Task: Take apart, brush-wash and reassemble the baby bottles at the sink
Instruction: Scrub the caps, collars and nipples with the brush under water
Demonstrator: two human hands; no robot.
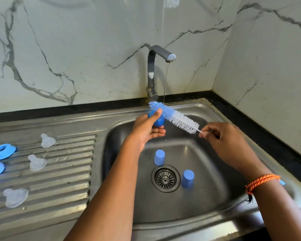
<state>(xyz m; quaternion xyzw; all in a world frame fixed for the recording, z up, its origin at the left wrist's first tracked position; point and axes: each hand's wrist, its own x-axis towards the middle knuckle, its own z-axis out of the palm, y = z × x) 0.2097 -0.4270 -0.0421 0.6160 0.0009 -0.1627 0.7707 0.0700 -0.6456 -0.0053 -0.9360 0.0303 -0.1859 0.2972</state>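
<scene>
Over sink (215,110) | left hand (146,129) gripped blue cap (158,121) | right hand (222,136) pinched bottle brush (175,118) handle | tap (156,66) ran

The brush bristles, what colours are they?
The brush is blue toward its tip and white near the handle, seen in the head view.

Blue cap (158,121) held over sink; blue-white brush (175,117) tilted beside it.
</scene>
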